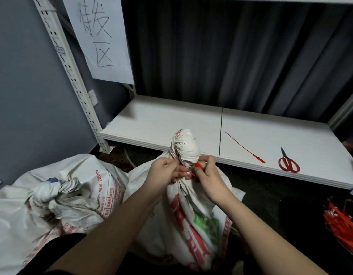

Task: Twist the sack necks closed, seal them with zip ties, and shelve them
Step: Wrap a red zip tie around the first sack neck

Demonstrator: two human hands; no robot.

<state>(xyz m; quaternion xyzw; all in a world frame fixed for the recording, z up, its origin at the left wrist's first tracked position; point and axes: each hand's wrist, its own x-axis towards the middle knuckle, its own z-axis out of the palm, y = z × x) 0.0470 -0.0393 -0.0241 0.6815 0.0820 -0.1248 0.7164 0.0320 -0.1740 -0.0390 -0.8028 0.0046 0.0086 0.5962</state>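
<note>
Two sacks (183, 195) (58, 197), two hands (163, 171) (208, 181) — one pair of scissors (288, 163), one loose zip tie (245, 147)

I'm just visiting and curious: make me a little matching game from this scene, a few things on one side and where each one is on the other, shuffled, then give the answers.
Things:
1. scissors
2. loose zip tie
3. paper sign
4. bundle of zip ties

Places:
A. hanging on the shelf's upright post, upper left
B. on the floor at the far right, below the shelf
C. on the shelf near its front edge, furthest right
D. on the shelf, lying slantwise just left of the scissors

Pairs: 1-C, 2-D, 3-A, 4-B
</note>
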